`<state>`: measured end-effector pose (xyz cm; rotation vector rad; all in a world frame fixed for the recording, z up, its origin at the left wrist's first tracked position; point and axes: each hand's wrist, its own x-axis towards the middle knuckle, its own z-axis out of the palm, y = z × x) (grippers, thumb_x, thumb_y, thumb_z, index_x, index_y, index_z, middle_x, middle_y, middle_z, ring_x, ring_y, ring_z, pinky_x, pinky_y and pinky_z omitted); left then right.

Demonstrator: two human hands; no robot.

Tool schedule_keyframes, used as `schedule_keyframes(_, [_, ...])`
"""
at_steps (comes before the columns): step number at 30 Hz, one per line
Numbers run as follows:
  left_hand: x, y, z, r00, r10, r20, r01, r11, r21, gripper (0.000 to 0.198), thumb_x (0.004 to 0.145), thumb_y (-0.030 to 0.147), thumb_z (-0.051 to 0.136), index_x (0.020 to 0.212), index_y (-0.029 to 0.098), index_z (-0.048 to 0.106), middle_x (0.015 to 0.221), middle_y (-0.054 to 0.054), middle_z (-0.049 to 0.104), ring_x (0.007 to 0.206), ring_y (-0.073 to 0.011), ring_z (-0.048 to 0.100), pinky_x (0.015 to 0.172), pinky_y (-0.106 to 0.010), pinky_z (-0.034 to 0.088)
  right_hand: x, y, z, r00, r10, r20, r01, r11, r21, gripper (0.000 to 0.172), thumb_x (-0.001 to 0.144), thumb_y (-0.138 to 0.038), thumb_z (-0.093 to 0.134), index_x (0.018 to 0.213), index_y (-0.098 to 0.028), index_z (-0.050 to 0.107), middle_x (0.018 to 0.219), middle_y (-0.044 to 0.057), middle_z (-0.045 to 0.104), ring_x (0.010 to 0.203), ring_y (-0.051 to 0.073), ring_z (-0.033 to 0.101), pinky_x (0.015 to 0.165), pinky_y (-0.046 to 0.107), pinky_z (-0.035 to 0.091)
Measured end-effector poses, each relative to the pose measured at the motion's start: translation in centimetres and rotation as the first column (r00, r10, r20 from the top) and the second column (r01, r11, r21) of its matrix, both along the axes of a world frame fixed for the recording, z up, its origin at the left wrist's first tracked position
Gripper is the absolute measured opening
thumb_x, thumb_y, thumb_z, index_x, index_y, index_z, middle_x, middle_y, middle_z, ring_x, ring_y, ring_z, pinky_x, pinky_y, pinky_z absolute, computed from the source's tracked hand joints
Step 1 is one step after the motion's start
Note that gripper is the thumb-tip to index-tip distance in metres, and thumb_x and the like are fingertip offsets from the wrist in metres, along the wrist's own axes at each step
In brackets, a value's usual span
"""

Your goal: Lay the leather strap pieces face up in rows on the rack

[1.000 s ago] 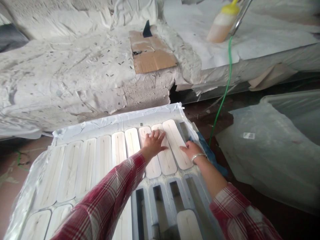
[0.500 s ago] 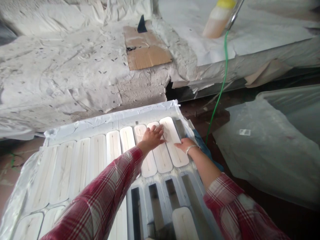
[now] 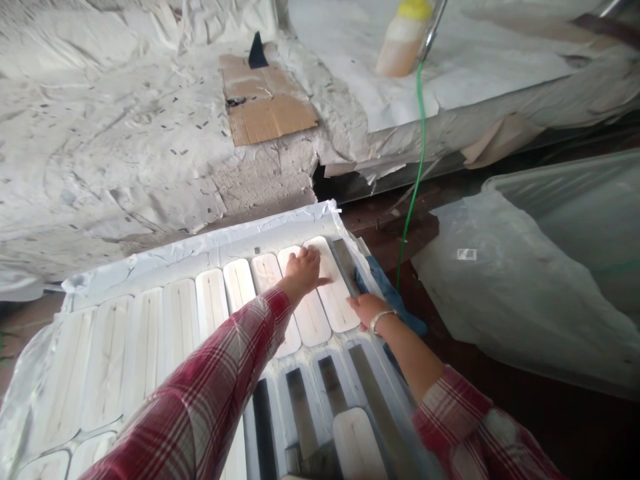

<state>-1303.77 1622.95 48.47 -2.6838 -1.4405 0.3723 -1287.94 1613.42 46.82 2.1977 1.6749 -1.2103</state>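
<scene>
A pale frame [image 3: 295, 222] holds rows of long white rounded panels, each with a thin dark line down its middle. My left hand [image 3: 304, 269] lies palm down across the upper part of the rightmost white panel [image 3: 334, 293] and its neighbour [image 3: 313, 319], fingers bent and thumb apart. At the right edge of the rightmost panel, my right hand [image 3: 365, 309] touches it with the thumb; its other fingers are partly hidden. Nearer to me, a shorter white panel [image 3: 357, 443] lies over slots with dark openings.
Behind the frame is a paper-covered ledge [image 3: 115, 140] with a cardboard piece [image 3: 273, 120] and a yellow-capped bottle [image 3: 404, 40]. A green hose [image 3: 419, 147] hangs down from it. Blue cloth [image 3: 387, 293] and plastic sheeting [image 3: 465, 287] are at the right.
The view has shifted, moving the surroundings left. My right hand has slid a little down the rightmost panel's edge, and my left fingers look more drawn together.
</scene>
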Motion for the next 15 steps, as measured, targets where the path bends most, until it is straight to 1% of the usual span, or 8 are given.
schedule_keyframes(2, [0.6,-0.1,0.0,1.000,0.013,-0.004,-0.013,1.000,-0.001,0.093,0.077,0.074,0.035,0.137,0.003,0.033,0.141,-0.022,0.031,0.122,-0.0355,0.032,0.092,-0.045,0.036,0.1,-0.4,-0.4,0.997,-0.046,-0.054,0.044,0.998,-0.045,0.054,0.094,-0.044,0.023,0.091,-0.010,0.065,0.067,0.011,0.066,0.051,0.016,0.061,0.053,0.026,0.043])
schedule_keyframes(4, [1.2,-0.2,-0.1,0.999,0.029,-0.025,-0.029,0.999,-0.025,0.095,0.076,0.074,0.036,0.136,0.000,0.034,0.141,-0.025,0.030,0.121,-0.0365,0.033,0.092,-0.045,0.037,-0.1,-0.4,-0.6,0.995,-0.080,-0.059,0.076,0.995,-0.066,0.053,0.093,-0.044,0.024,0.092,-0.010,0.065,0.069,0.011,0.066,0.052,0.016,0.062,0.054,0.026,0.043])
schedule_keyframes(7, [1.7,-0.6,-0.1,0.999,0.035,-0.034,-0.037,0.999,-0.036,0.095,0.077,0.072,0.039,0.140,0.001,0.028,0.144,-0.025,0.024,0.124,-0.0379,0.031,0.094,-0.047,0.035,-0.5,0.1,-0.2,0.999,-0.024,0.049,0.026,0.999,-0.041,0.048,0.092,-0.041,0.032,0.093,-0.008,0.066,0.082,0.016,0.068,0.078,0.022,0.065,0.070,0.030,0.046])
schedule_keyframes(9, [1.7,-0.9,-0.1,0.999,0.039,-0.025,-0.040,0.999,-0.034,0.094,0.078,0.069,0.041,0.143,0.005,0.022,0.146,-0.024,0.020,0.126,-0.0381,0.029,0.095,-0.048,0.033,-0.6,0.4,0.0,0.995,0.023,0.095,-0.023,1.000,-0.004,0.043,0.091,-0.037,0.037,0.096,-0.006,0.066,0.097,0.021,0.065,0.099,0.027,0.060,0.082,0.035,0.044])
schedule_keyframes(10, [1.7,-0.9,-0.1,0.999,0.035,-0.026,-0.036,0.999,-0.037,0.093,0.078,0.068,0.042,0.144,0.007,0.020,0.147,-0.023,0.018,0.127,-0.0381,0.029,0.095,-0.049,0.033,-0.5,0.4,0.1,0.995,0.034,0.094,-0.035,0.999,0.005,0.042,0.091,-0.036,0.038,0.096,-0.005,0.066,0.101,0.022,0.064,0.103,0.029,0.058,0.085,0.036,0.042])
schedule_keyframes(12, [1.6,-0.9,-0.1,0.999,0.012,-0.040,-0.014,0.999,-0.040,0.090,0.080,0.066,0.042,0.144,0.008,0.018,0.149,-0.021,0.014,0.129,-0.0375,0.026,0.095,-0.050,0.032,-0.2,0.4,0.0,1.000,0.004,0.024,-0.003,0.999,-0.033,0.044,0.091,-0.038,0.036,0.094,-0.004,0.065,0.090,0.022,0.066,0.094,0.028,0.062,0.079,0.035,0.044])
schedule_keyframes(14, [1.4,-0.7,-0.2,0.998,-0.010,-0.060,0.008,0.999,-0.043,0.087,0.081,0.064,0.041,0.145,0.009,0.018,0.151,-0.018,0.010,0.132,-0.0362,0.022,0.097,-0.051,0.032,0.1,0.0,-0.3,0.994,-0.071,-0.079,0.063,0.992,-0.107,0.047,0.091,-0.041,0.034,0.093,-0.004,0.063,0.071,0.017,0.066,0.071,0.023,0.065,0.064,0.030,0.046])
schedule_keyframes(15, [1.3,-0.6,-0.3,0.998,-0.017,-0.065,0.014,0.999,-0.045,0.085,0.082,0.063,0.041,0.145,0.010,0.018,0.151,-0.016,0.010,0.133,-0.0353,0.020,0.097,-0.051,0.031,0.1,-0.3,-0.5,0.982,-0.123,-0.140,0.104,0.985,-0.136,0.046,0.091,-0.041,0.033,0.095,-0.005,0.061,0.068,0.014,0.065,0.061,0.020,0.064,0.056,0.027,0.044])
